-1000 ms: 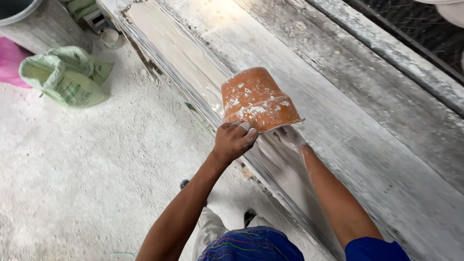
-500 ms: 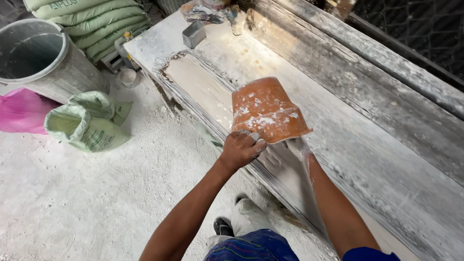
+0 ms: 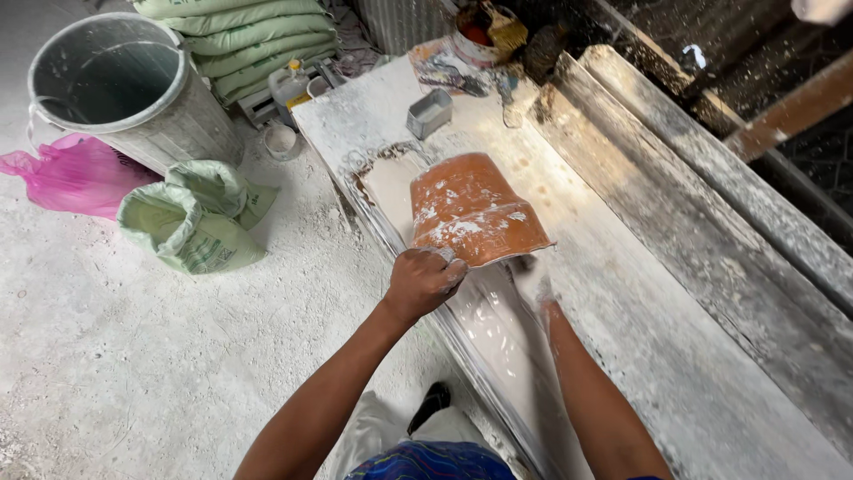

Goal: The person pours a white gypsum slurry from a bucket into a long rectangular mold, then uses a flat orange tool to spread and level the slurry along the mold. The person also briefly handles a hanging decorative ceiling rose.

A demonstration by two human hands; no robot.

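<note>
An orange bucket (image 3: 471, 209), splashed with white plaster, is tipped upside down over a long narrow mould (image 3: 391, 191) on the dusty workbench (image 3: 675, 356). My left hand (image 3: 425, 283) grips the bucket's rim on the near left side. My right hand (image 3: 533, 280), coated in white, holds the rim on the right, partly hidden under it. Wet white plaster (image 3: 493, 329) fills the mould below the bucket and between my arms. The far end of the mould holds a thinner, duller layer.
A large grey bin (image 3: 124, 89) stands at the far left, with a pink plastic bag (image 3: 67, 173) and an open green sack (image 3: 200, 218) beside it. Stacked green sacks (image 3: 240, 36) lie behind. A small grey box (image 3: 429, 113) and a paint-stained pot (image 3: 484, 27) sit on the bench's far end.
The view has tilted up and back, bringing the bench's far end and the bin into sight. The bucket has travelled along the mould toward its far end, both hands still on it.
</note>
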